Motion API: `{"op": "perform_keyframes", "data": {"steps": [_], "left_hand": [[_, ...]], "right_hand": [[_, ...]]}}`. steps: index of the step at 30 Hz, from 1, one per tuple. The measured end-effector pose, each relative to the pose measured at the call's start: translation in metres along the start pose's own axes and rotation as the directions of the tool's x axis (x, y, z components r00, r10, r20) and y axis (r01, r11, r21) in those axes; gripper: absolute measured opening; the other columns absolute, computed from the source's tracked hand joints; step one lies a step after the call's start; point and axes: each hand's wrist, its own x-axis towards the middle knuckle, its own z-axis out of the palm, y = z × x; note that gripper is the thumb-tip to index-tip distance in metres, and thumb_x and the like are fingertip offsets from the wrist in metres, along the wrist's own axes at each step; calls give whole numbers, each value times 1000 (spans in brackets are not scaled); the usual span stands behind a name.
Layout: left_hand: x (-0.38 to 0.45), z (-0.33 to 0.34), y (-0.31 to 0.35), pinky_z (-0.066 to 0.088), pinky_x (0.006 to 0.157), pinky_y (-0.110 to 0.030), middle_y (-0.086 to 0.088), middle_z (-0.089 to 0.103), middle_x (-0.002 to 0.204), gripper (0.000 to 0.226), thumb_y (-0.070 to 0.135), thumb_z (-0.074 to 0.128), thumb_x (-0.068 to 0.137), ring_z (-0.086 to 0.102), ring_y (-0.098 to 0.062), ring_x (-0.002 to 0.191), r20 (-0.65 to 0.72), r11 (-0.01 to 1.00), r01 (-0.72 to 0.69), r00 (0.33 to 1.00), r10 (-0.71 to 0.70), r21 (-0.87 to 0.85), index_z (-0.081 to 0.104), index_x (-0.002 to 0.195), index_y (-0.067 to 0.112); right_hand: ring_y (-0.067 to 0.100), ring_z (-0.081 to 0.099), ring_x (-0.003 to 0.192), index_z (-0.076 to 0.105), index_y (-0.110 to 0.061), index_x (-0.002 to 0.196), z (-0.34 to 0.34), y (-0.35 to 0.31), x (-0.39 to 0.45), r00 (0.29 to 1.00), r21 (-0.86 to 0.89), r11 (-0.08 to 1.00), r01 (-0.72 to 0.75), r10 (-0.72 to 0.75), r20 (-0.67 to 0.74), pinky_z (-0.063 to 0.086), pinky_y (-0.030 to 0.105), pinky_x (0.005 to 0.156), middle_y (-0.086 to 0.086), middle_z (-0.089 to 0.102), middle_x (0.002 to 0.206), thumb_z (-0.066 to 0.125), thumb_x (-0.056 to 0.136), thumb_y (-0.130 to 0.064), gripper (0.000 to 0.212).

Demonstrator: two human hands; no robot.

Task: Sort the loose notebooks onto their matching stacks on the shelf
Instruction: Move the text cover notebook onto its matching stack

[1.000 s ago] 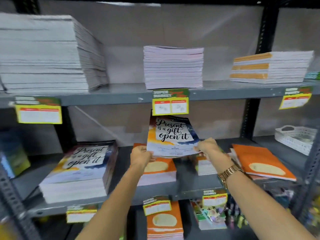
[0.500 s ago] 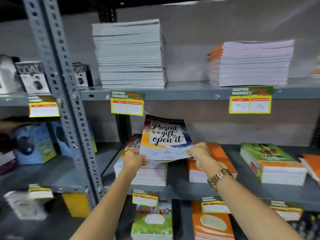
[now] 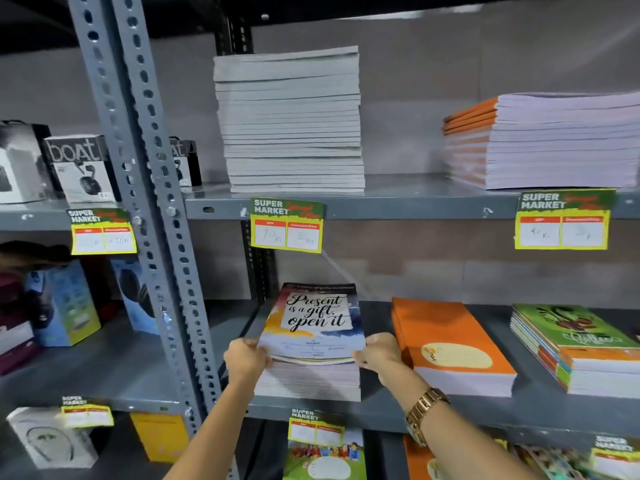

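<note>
A notebook with "Present is a gift, open it" on its cover lies flat on top of a stack of like notebooks on the middle shelf. My left hand grips its near left corner. My right hand grips its near right corner. Both hands pinch the cover's front edge against the stack top. To the right stand an orange notebook stack and a green-covered stack.
A grey slotted upright post rises just left of my left arm. The upper shelf holds a tall grey stack and a lilac-and-orange stack. Price tags hang from shelf edges. Boxed earphones fill the left bay.
The notebook, held up tilted in both hands before, has come down and left onto the matching stack. My view swung left, bringing the post and left bay into sight.
</note>
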Motion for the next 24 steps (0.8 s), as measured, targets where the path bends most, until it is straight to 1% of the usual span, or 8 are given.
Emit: {"op": "perform_keyframes", "data": {"steps": [4, 6, 7, 10, 13, 16, 20, 24], "left_hand": [[13, 7, -7, 45, 63, -32, -4, 49, 55, 48, -10, 51, 84, 52, -26, 63, -66, 994, -40, 997, 47, 101, 42, 47, 18], [12, 9, -6, 41, 62, -32, -6, 50, 55, 31, -5, 57, 84, 49, -26, 64, -62, 985, -53, 996, 64, 165, 57, 56, 11], [8, 8, -4, 40, 62, -33, -9, 55, 60, 13, -2, 59, 84, 49, -26, 64, -54, 976, -71, 995, 83, 207, 67, 74, 2], [-2, 14, -2, 39, 64, -33, -21, 66, 94, 27, 2, 58, 85, 52, -27, 66, -69, 942, -133, 985, 161, 309, 62, 111, -5], [-19, 28, 9, 41, 69, -34, -24, 59, 117, 28, 4, 58, 86, 60, -35, 85, -80, 913, -203, 966, 246, 353, 59, 114, -2], [-36, 51, 21, 41, 68, -31, -20, 62, 117, 24, 4, 56, 87, 57, -28, 73, -54, 910, -283, 948, 313, 303, 61, 110, 1], [-64, 97, 38, 44, 78, -31, -18, 65, 116, 25, 3, 58, 86, 63, -33, 95, -8, 913, -345, 935, 356, 218, 61, 110, -1], [-101, 157, 56, 47, 80, -33, -20, 70, 104, 20, 0, 60, 82, 64, -34, 98, 74, 909, -402, 915, 395, 113, 66, 101, -3]], "right_hand": [[24, 70, 93, 69, 3, 99, -2, 2, -2, 994, -177, 978, 111, -106, 38, 59, 39, 84, 15, 74, 103, 75, 73, -2, 26], [24, 70, 95, 69, 2, 100, -5, 4, -3, 982, -234, 954, 188, -175, 76, 58, 35, 82, 14, 73, 106, 76, 74, -5, 28], [24, 68, 100, 67, 2, 104, -7, 5, -5, 974, -265, 937, 226, -213, 81, 55, 32, 82, 13, 72, 110, 76, 76, -7, 31], [22, 62, 113, 61, -5, 120, -17, 9, -7, 937, -342, 878, 336, -347, 30, 49, 27, 91, 8, 65, 123, 71, 82, -14, 40], [21, 63, 108, 63, -10, 117, -35, 12, -5, 894, -357, 842, 405, -446, -38, 49, 26, 89, 7, 66, 120, 66, 86, -18, 33], [25, 63, 101, 66, -10, 108, -63, 17, -4, 830, -417, 775, 476, -552, -79, 50, 31, 82, 9, 68, 108, 62, 88, -15, 21], [30, 61, 100, 67, -9, 102, -113, 29, 4, 729, -576, 643, 505, -675, -113, 48, 37, 85, 10, 69, 103, 56, 89, -11, 17], [32, 65, 92, 69, -10, 96, -185, 49, 20, 666, -698, 570, 433, -724, -178, 51, 41, 80, 10, 71, 95, 60, 84, -10, 15]]}}
